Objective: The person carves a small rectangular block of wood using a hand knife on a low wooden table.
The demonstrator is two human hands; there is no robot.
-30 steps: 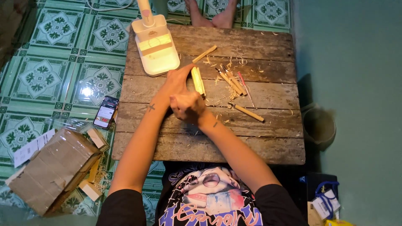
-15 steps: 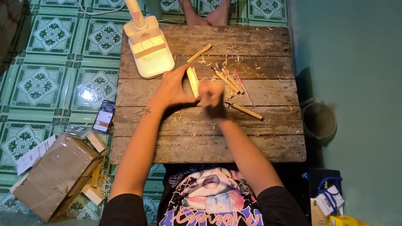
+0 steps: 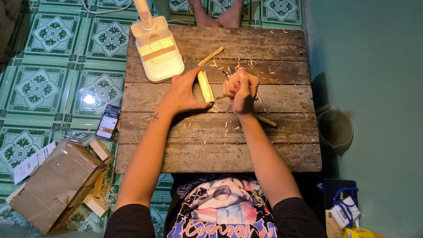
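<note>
Left hand (image 3: 183,93) pinches a pale wood block (image 3: 205,86) upright on the plank table (image 3: 220,145). Right hand (image 3: 241,89) is fisted tight around a thin carving tool (image 3: 220,97), tip touching the block's lower end.

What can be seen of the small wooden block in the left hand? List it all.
The wooden block is a short, pale, flat-sided piece of light wood, brightly lit by the lamp. It stands on edge on the plank table, running away from the person. The left hand pinches it, fingers at the far end, thumb near the close end. The right hand is a closed fist just beside it. Shavings lie around.
</note>
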